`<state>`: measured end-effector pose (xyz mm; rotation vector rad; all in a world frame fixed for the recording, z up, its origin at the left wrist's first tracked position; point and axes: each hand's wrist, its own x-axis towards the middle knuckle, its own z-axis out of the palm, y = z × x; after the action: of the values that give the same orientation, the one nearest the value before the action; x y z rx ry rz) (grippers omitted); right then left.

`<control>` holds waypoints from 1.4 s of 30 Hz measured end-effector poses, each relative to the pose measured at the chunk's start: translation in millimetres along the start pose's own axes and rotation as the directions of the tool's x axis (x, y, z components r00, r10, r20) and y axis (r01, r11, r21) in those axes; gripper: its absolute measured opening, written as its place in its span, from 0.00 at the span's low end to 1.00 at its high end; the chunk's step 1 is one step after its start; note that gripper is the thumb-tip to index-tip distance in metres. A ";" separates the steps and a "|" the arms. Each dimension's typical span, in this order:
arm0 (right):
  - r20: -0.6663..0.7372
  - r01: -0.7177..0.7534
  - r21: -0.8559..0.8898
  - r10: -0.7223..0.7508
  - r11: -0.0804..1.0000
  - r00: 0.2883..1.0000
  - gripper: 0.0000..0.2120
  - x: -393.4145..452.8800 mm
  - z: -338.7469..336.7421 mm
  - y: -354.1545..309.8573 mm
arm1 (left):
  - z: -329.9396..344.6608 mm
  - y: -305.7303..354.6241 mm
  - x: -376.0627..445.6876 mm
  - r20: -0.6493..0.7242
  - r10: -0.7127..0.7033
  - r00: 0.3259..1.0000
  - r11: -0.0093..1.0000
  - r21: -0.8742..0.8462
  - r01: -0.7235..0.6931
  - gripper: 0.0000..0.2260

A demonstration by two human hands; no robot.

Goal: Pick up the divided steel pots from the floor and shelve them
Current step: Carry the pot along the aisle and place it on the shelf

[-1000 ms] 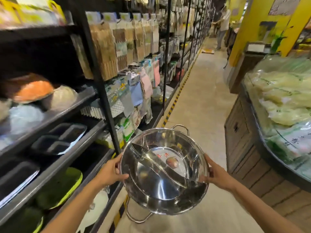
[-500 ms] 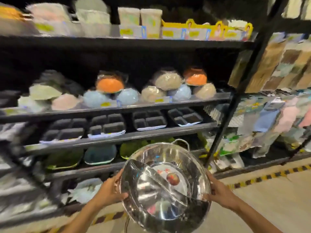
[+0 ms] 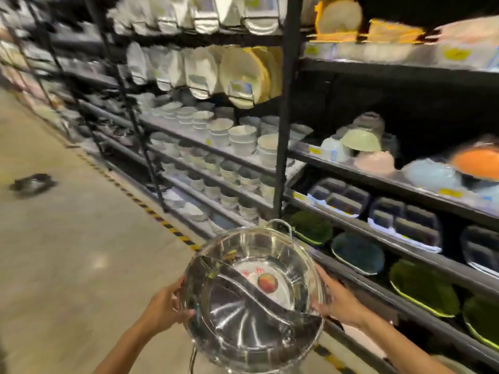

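I hold a round divided steel pot (image 3: 251, 314) in front of me at waist height, its S-shaped divider and a round sticker showing inside. My left hand (image 3: 166, 306) grips the pot's left rim and my right hand (image 3: 336, 299) grips its right rim. One wire handle (image 3: 282, 224) points away from me, the other hangs toward me at the bottom edge. A second dark pot-like object (image 3: 32, 182) lies on the floor far to the left, blurred.
Black metal shelving (image 3: 282, 130) runs along the right, stacked with white bowls (image 3: 240, 139), plates (image 3: 237, 74), coloured bowls (image 3: 361, 143), divided trays (image 3: 340, 197) and green dishes (image 3: 424, 287). A yellow-black striped line (image 3: 162, 221) marks the concrete aisle floor (image 3: 67, 238).
The view has swung left along the shelving, from the coloured-bowl bay toward the white crockery bays. Both hands keep the same grip on the pot, which stays in front of me.
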<state>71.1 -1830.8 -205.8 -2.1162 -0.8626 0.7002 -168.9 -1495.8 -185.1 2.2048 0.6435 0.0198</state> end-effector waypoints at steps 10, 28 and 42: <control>0.354 0.325 -0.129 -0.263 0.937 0.897 0.51 191.0 123.6 -153.0 | -119.9 -109.6 -99.0 -0.401 -0.330 0.855 0.944 -0.157 0.290 0.34; 0.611 0.446 -0.064 -0.318 0.893 0.725 0.53 462.0 238.8 -330.2 | -280.5 -238.5 3.8 -0.530 -0.495 0.689 0.866 -0.230 0.444 0.42; 0.597 0.452 -0.094 -0.313 0.887 0.738 0.49 685.2 362.2 -456.1 | -466.4 -376.1 139.3 -0.494 -0.499 0.712 0.866 -0.318 0.386 0.50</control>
<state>87.2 -931.7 -196.2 -1.8300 -1.7384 1.0651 -317.9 -899.0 -174.3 1.7876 1.4381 0.4842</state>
